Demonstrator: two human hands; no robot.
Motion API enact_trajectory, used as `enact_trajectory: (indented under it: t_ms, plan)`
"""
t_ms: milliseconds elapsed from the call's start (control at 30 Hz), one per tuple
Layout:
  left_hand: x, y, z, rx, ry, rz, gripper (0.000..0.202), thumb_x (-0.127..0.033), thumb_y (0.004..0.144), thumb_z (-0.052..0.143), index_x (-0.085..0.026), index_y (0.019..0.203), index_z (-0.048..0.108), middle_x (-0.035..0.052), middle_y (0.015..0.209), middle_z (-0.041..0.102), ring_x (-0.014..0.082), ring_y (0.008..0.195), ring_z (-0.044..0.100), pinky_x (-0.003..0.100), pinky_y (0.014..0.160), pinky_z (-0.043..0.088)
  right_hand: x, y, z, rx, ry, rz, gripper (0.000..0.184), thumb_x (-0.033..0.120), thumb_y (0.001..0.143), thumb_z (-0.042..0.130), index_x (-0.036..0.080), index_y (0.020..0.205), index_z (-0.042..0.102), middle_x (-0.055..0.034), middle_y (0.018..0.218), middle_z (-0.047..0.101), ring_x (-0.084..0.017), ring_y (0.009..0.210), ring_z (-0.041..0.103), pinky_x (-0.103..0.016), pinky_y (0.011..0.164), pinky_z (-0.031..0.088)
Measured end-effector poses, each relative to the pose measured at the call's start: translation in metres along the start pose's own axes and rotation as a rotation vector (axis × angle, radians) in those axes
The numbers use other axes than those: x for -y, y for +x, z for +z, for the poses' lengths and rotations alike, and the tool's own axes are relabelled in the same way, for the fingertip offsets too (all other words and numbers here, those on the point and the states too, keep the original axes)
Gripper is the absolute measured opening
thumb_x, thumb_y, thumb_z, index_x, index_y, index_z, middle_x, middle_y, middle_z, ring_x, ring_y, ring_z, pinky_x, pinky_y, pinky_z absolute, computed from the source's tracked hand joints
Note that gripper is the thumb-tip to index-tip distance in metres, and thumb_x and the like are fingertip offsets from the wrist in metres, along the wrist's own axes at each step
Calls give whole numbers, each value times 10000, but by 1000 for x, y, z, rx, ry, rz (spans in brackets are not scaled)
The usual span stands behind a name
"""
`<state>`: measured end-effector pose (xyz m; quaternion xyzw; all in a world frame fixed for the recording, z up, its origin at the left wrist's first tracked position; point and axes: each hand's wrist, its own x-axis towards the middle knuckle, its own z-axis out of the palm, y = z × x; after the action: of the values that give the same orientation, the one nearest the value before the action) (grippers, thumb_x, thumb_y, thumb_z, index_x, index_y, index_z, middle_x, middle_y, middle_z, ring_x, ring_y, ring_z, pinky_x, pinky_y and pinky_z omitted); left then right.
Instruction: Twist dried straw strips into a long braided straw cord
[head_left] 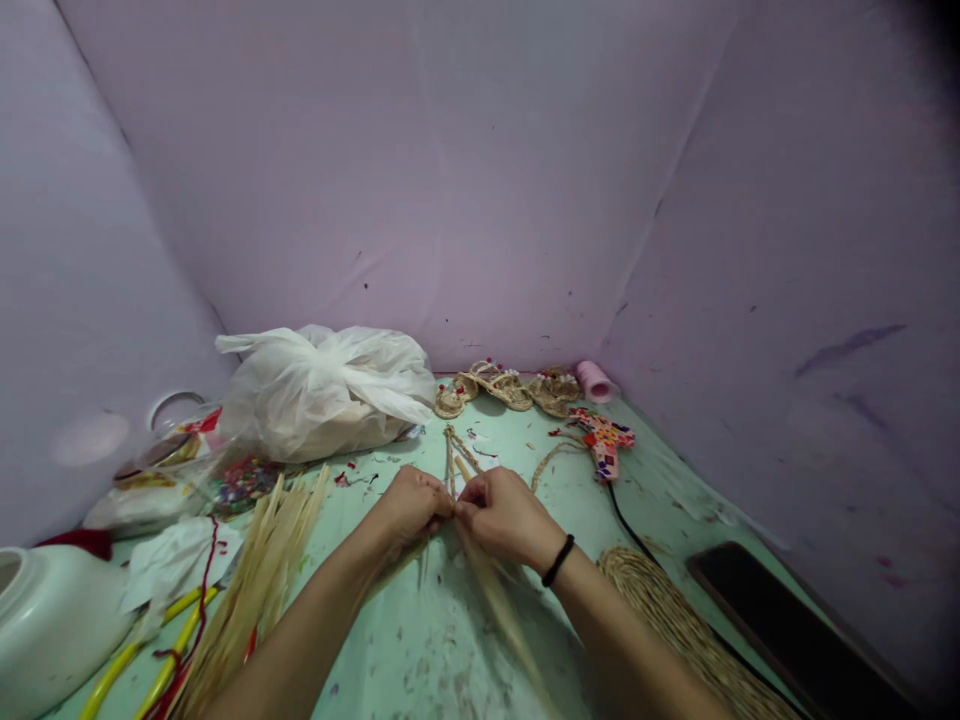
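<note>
Pale purple walls (487,180) close in three sides of a green table (390,660), which is marked with stains and scraps. A knotted white plastic bag (330,395) sits at the back left. A flat woven straw mat (675,630) lies at the right, with a dark phone (795,620) beyond it. At the left are a bundle of straw (247,590) and a white jar (52,630). In the middle, the left hand (414,503) and the right hand (506,510) meet, thumbs and fingers drawn tight, both pinching a straw braid (450,465) that runs away from them toward the back; loose strands (499,605) trail below the right hand. Small straw sandals (508,390) stand near the back wall, just left of a pink spool (595,382). A patterned glue gun (606,440) lies in front of the spool. A black band (558,561) circles the right wrist.
</note>
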<state>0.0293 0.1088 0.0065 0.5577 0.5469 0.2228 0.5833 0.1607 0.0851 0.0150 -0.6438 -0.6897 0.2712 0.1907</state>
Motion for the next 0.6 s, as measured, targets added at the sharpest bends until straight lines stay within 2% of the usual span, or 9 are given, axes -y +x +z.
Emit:
enact_trajectory:
  t_ms: [100, 233, 333, 433, 533, 600]
  plan:
    - [-1, -1, -1, 40, -38, 2, 127, -190, 541, 522, -130, 446, 463, -58, 321, 356, 20, 283, 206, 191, 332, 88, -8, 4, 3, 53, 112, -2, 177, 226, 644, 509, 130, 559, 631, -7, 474, 532, -77, 455, 410, -197, 432, 236]
    - [0, -2, -3, 64, -60, 9, 137, -230, 552, 550, -133, 483, 483, -60, 339, 366, 21, 281, 204, 193, 332, 86, -17, 11, 12, 31, 390, 136, 99, 217, 606, 581, 128, 565, 599, 22, 456, 505, -68, 438, 406, -184, 424, 265]
    - [0, -2, -4, 76, -81, 19, 135, -238, 556, 564, -128, 509, 500, -59, 353, 374, 19, 289, 210, 190, 338, 93, -11, 10, 13, 75, 665, 231, 84, 159, 604, 581, 137, 558, 514, 56, 430, 443, -48, 392, 368, -177, 416, 290]
    - [1, -1, -4, 73, -108, 29, 154, -252, 555, 581, -120, 521, 510, -58, 359, 375, 17, 301, 218, 189, 349, 98, 0, 4, 10, 186, 931, 294, 80, 123, 631, 557, 145, 621, 481, 54, 472, 469, -48, 401, 410, -173, 427, 328]
    - [2, 0, -5, 105, -121, 43, 161, -253, 558, 584, -115, 524, 511, -59, 366, 371, 15, 310, 222, 188, 351, 99, 5, 1, 8, 290, 981, 337, 117, 117, 674, 516, 144, 577, 457, 60, 419, 425, -39, 353, 366, -162, 366, 259]
    - [3, 0, -8, 160, -115, 56, 147, -246, 570, 570, -115, 533, 513, -61, 377, 369, 13, 309, 214, 189, 344, 91, 3, 1, 9, 260, 909, 350, 185, 114, 673, 517, 151, 519, 422, 84, 351, 333, -23, 301, 257, -171, 331, 160]
